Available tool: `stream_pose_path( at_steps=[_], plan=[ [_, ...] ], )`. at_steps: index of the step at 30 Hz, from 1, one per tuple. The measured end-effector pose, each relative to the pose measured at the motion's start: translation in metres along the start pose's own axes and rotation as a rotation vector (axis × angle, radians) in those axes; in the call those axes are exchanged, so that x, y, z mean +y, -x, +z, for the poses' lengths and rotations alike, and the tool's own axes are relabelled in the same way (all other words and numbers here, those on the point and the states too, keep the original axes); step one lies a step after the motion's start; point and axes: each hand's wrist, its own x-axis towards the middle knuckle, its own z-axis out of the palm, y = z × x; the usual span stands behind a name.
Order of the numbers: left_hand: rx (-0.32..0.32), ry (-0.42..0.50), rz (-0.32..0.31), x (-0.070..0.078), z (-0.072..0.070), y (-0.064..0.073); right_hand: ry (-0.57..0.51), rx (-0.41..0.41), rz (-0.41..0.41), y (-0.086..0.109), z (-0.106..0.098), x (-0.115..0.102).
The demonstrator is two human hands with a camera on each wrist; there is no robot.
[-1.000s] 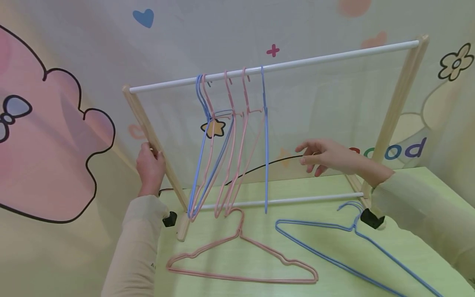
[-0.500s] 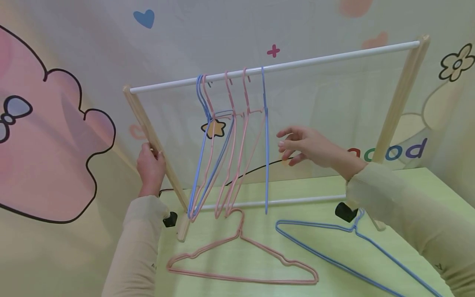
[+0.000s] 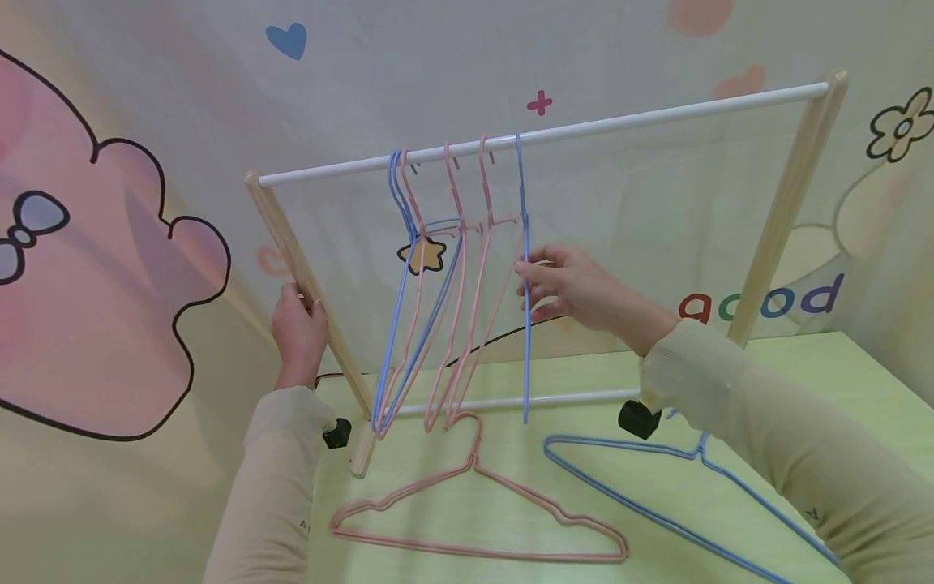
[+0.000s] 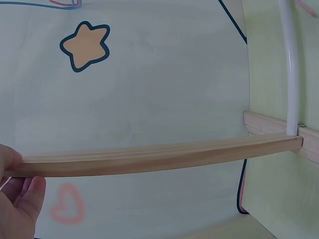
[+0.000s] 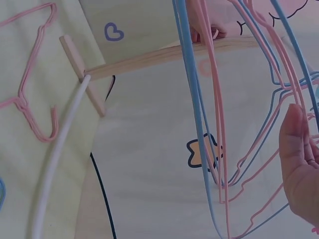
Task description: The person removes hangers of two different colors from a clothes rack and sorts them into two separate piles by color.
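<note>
"Two hands above a pale green table (image 3: 803, 389). What's around them?"

"Behind the fingers, a pale wall (image 3: 620, 49) with cartoon drawings; the printed word 'good' (image 3: 762, 302) shows beyond the right wrist. Pink hangers (image 3: 474, 553) lie flat below and between the hands, blue ones (image 3: 642, 506) under the right forearm."

"And the fingers themselves?"

"On the right hand (image 3: 572, 284) they are parted and loosely bent, right at a blue hanger (image 3: 527, 365) hung from the white rail (image 3: 657, 115) above them. Whether they pinch its wire, I cannot tell. Just past those fingertips, toward the left hand (image 3: 301, 334), hang more hangers (image 3: 486, 186), pink and blue. The left fingers pinch a wooden post (image 3: 306, 284)."

"Do the views differ?"

"The left wrist view shows fingertips on opposite sides of the post; from the head it's mostly the back of that hand. The right wrist view catches the left hand beyond the hung wires. Only the head view has the printed word."
</note>
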Motion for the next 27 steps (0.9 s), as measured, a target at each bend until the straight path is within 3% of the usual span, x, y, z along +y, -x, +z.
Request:
stream_pose_path(
  at_steps=[7,13,27],
  plan=[
    [0.002,0.0,0.006,0.001,0.002,0.001,-0.044,0.036,-0.027,0.002,0.004,-0.008],
    [0.001,-0.003,-0.002,0.0,0.003,0.001,-0.018,0.052,-0.08,0.009,-0.002,-0.02],
    [0.017,-0.008,0.007,0.001,0.001,0.001,0.245,0.012,-0.003,0.056,-0.05,-0.031]
  ],
)
